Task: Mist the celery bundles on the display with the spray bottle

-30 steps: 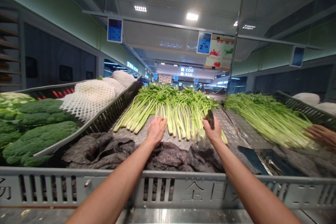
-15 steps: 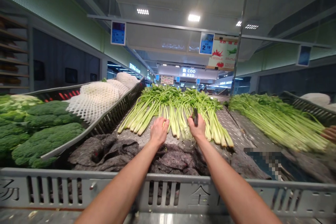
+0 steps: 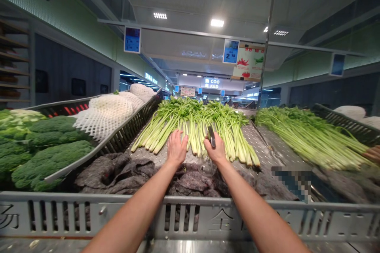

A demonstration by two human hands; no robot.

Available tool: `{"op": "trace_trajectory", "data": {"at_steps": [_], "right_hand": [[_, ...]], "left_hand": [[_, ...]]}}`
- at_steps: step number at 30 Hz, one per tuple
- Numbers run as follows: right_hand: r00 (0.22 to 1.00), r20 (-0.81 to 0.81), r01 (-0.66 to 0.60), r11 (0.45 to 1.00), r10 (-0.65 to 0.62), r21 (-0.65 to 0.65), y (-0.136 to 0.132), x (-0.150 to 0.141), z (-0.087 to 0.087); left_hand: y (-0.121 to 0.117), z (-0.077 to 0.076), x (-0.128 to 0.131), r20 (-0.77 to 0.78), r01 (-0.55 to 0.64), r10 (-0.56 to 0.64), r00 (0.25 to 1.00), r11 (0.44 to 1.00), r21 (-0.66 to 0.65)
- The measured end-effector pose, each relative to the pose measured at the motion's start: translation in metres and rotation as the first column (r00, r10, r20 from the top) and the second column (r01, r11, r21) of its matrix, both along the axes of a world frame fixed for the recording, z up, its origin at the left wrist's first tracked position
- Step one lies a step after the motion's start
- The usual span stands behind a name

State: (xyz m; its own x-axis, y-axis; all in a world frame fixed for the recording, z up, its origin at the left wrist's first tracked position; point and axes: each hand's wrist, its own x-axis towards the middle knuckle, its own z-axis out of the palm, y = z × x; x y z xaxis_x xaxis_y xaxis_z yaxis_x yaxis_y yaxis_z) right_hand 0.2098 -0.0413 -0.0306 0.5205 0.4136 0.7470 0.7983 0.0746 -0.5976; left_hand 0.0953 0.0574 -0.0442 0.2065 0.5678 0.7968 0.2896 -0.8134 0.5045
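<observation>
A long bunch of green celery [image 3: 192,126] lies on a steel tray, its pale stalks pointing toward me. My left hand [image 3: 177,148] rests with fingers apart at the stalks' near ends and holds nothing. My right hand [image 3: 215,149] stands close by at the same stalks, gripping a small dark tool [image 3: 211,136], perhaps a knife handle. Its blade, if any, is hidden. A clear plastic bag [image 3: 206,165] hangs just below my right hand, and I cannot tell whether that hand holds it.
Diamond-plate steel [image 3: 148,156] lies under the celery, with grey damp cloths [image 3: 184,180] in front. A metal rail [image 3: 178,215] runs below my arms. Broccoli [image 3: 50,154], foam-netted produce [image 3: 103,116] and more celery [image 3: 308,138] flank the bunch. A co-worker's hand [image 3: 372,154] shows at the right edge.
My right hand has moved left, closer to my left hand, and the dark tool now stands more upright. The co-worker's hand has drawn back toward the right edge.
</observation>
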Motion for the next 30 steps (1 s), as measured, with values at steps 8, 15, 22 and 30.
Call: {"op": "trace_trajectory", "data": {"at_steps": [8, 15, 22, 30], "right_hand": [[0.977, -0.172, -0.097, 0.979, 0.129, 0.181, 0.006, 0.006, 0.0], [0.98, -0.14, -0.11, 0.973, 0.141, 0.204, 0.006, 0.008, 0.0], [0.909, -0.126, -0.374, 0.912, 0.396, 0.167, 0.007, 0.008, -0.005], [0.979, -0.03, -0.194, 0.966, 0.202, 0.169, 0.005, 0.006, 0.001]], "left_hand": [[-0.016, -0.004, 0.008, -0.138, 0.448, -0.484, 0.864, 0.865, -0.225], [-0.029, -0.013, 0.012, -0.274, 0.552, -0.688, 0.672, 0.712, -0.434], [-0.032, -0.012, 0.006, -0.377, 0.467, -0.59, 0.714, 0.802, -0.373], [-0.032, -0.01, 0.007, -0.434, 0.448, -0.496, 0.752, 0.868, -0.215]]}}
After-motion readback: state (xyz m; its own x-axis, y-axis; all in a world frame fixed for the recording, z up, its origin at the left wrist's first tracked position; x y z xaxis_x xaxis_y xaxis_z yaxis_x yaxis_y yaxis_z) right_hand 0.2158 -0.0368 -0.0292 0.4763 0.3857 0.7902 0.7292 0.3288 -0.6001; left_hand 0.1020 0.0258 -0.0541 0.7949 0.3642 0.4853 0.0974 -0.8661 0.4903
